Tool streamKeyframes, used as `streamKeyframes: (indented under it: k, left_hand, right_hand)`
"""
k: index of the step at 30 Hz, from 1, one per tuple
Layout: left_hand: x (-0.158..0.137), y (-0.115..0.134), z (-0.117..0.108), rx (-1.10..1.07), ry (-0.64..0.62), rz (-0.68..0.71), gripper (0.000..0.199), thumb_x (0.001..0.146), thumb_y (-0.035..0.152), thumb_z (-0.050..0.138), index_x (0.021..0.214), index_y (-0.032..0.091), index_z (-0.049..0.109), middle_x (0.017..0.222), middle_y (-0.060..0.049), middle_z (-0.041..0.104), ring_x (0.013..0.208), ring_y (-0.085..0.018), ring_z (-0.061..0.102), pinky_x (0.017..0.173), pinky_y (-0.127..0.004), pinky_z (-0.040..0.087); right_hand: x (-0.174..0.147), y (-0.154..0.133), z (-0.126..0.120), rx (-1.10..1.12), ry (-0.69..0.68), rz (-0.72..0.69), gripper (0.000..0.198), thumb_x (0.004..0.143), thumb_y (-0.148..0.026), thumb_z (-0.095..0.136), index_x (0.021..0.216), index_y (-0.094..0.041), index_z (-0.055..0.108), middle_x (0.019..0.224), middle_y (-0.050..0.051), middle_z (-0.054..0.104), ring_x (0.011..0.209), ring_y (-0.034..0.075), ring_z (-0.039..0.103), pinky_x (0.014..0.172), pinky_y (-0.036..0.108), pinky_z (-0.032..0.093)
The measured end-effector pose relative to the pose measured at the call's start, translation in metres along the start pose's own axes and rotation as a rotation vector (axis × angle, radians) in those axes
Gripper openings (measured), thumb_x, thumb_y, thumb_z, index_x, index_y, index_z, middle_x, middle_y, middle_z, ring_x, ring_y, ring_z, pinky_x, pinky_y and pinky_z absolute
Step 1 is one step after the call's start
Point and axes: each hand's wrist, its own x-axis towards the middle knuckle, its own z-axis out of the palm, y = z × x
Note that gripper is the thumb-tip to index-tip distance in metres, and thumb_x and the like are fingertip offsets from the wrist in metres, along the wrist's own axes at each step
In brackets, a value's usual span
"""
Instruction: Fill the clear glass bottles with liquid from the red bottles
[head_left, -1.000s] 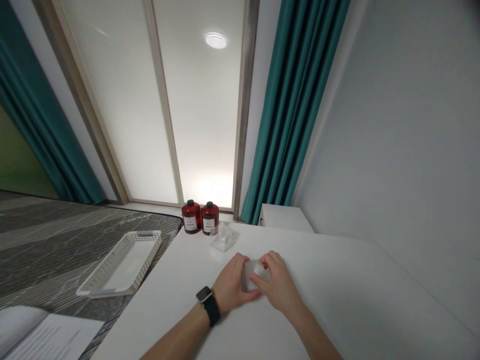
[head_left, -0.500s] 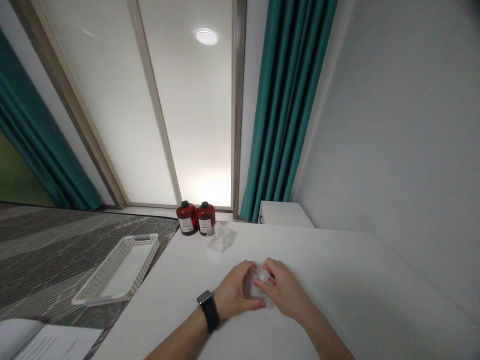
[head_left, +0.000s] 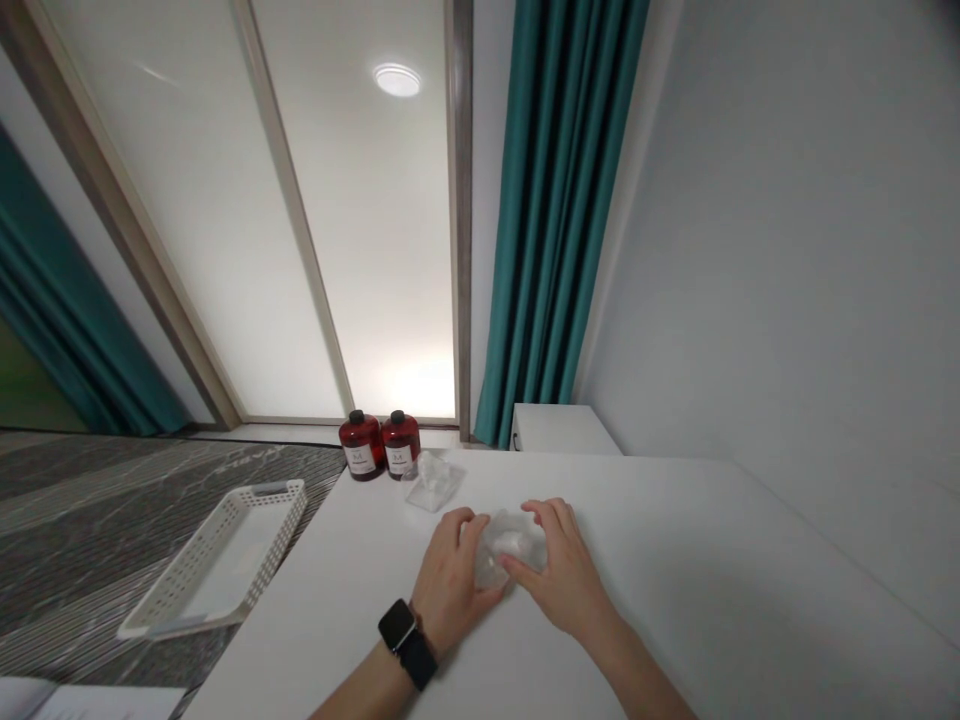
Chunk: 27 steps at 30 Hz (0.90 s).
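A crinkled clear plastic bag (head_left: 491, 565) lies near the front of the white table, with a pale rounded lump (head_left: 514, 543) at its middle that I cannot name. My left hand (head_left: 454, 575), with a black watch on its wrist, grips the bag's left side between thumb and fingers. From the right, my right hand (head_left: 564, 570) curls round the bag, its thumb on the lump and its fingertips at the far edge. Farther back sits another crumpled clear plastic bag (head_left: 435, 485), close to two dark red bottles (head_left: 361, 447) with black caps and white labels.
The white table (head_left: 637, 590) reaches to the grey wall at the right. Left of it, lower down, is a white perforated basket (head_left: 214, 560) on a grey patterned surface. Papers (head_left: 105, 703) show at bottom left. A white cabinet (head_left: 562, 428) stands behind the table.
The plastic between my hands looks more spread out. My right hand's fingers have opened wider and my left hand has turned upright. The view has tilted slightly, moving the background left.
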Motion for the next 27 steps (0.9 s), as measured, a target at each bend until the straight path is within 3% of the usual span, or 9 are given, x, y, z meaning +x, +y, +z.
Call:
streamKeyframes:
  k: [3, 6, 9, 12, 14, 18, 20, 23, 27]
  left_hand:
    - [0.000, 0.001, -0.002, 0.078, 0.014, 0.077, 0.063, 0.069, 0.010, 0.071, 0.126, 0.021, 0.047, 0.118, -0.013, 0.055, 0.107, -0.032, 0.056, 0.092, -0.049, 0.051]
    - [0.002, 0.002, -0.003, 0.072, -0.011, 0.090, 0.064, 0.070, 0.012, 0.072, 0.127, 0.022, 0.046, 0.117, -0.012, 0.057, 0.106, -0.031, 0.056, 0.091, -0.048, 0.051]
    - [0.002, 0.000, -0.004, 0.034, -0.020, 0.065, 0.066, 0.069, 0.017, 0.076, 0.128, 0.021, 0.045, 0.116, -0.012, 0.058, 0.106, -0.031, 0.057, 0.091, -0.048, 0.050]
    - [0.002, -0.003, -0.004, 0.000, -0.022, 0.051, 0.069, 0.069, 0.022, 0.079, 0.128, 0.020, 0.043, 0.117, -0.013, 0.059, 0.106, -0.032, 0.058, 0.091, -0.048, 0.050]
    - [0.001, -0.004, -0.004, -0.006, -0.020, 0.035, 0.068, 0.070, 0.025, 0.079, 0.128, 0.020, 0.043, 0.117, -0.013, 0.060, 0.106, -0.032, 0.058, 0.090, -0.047, 0.050]
    - [0.000, -0.001, -0.003, 0.064, -0.014, 0.039, 0.064, 0.072, 0.024, 0.077, 0.128, 0.021, 0.045, 0.118, -0.013, 0.058, 0.106, -0.032, 0.056, 0.090, -0.048, 0.049]
    - [0.001, 0.001, -0.002, 0.086, -0.025, 0.063, 0.064, 0.073, 0.023, 0.076, 0.129, 0.021, 0.045, 0.118, -0.013, 0.058, 0.106, -0.033, 0.056, 0.091, -0.049, 0.048]
    - [0.001, 0.002, -0.003, 0.074, -0.028, 0.068, 0.065, 0.072, 0.022, 0.077, 0.129, 0.021, 0.045, 0.118, -0.013, 0.058, 0.106, -0.032, 0.055, 0.090, -0.048, 0.048]
    - [0.002, -0.001, -0.006, 0.045, -0.020, 0.032, 0.066, 0.071, 0.021, 0.077, 0.129, 0.021, 0.045, 0.118, -0.012, 0.057, 0.106, -0.032, 0.055, 0.089, -0.047, 0.049]
  right_hand:
    - [0.001, 0.003, 0.002, -0.007, -0.013, -0.055, 0.013, 0.085, -0.027, 0.067, 0.093, -0.024, 0.057, 0.090, 0.004, 0.061, 0.088, 0.024, 0.057, 0.079, 0.037, 0.046]
    - [0.004, 0.005, 0.000, -0.030, -0.056, -0.121, 0.011, 0.090, -0.027, 0.062, 0.081, -0.024, 0.055, 0.081, 0.002, 0.063, 0.083, 0.023, 0.057, 0.078, 0.038, 0.044]
    - [0.005, 0.005, -0.006, 0.009, -0.085, -0.135, 0.002, 0.089, -0.023, 0.061, 0.088, -0.024, 0.059, 0.090, 0.004, 0.066, 0.092, 0.024, 0.059, 0.085, 0.040, 0.045]
    - [0.004, 0.002, -0.009, 0.055, -0.077, -0.189, 0.020, 0.086, -0.017, 0.058, 0.103, -0.025, 0.061, 0.113, 0.007, 0.064, 0.115, 0.026, 0.054, 0.098, 0.043, 0.042]
    - [0.002, 0.000, -0.008, 0.031, -0.015, -0.156, 0.029, 0.083, -0.019, 0.060, 0.112, -0.025, 0.059, 0.118, 0.010, 0.060, 0.118, 0.028, 0.052, 0.100, 0.044, 0.043]
    - [-0.001, 0.001, 0.000, -0.040, -0.006, 0.061, 0.027, 0.085, -0.035, 0.062, 0.109, -0.023, 0.058, 0.077, 0.001, 0.059, 0.076, 0.023, 0.059, 0.072, 0.036, 0.049]
    - [-0.003, 0.004, 0.004, -0.019, -0.040, 0.094, 0.019, 0.088, -0.036, 0.057, 0.103, -0.023, 0.057, 0.069, -0.002, 0.056, 0.069, 0.021, 0.057, 0.066, 0.033, 0.048]
    - [-0.004, 0.006, 0.003, 0.061, -0.051, 0.025, 0.025, 0.088, -0.026, 0.054, 0.112, -0.023, 0.055, 0.091, 0.005, 0.062, 0.086, 0.023, 0.061, 0.080, 0.036, 0.051]
    - [-0.005, 0.002, -0.005, 0.167, -0.156, -0.054, 0.067, 0.078, -0.010, 0.052, 0.141, -0.025, 0.036, 0.116, 0.006, 0.058, 0.111, 0.022, 0.056, 0.102, 0.040, 0.044]
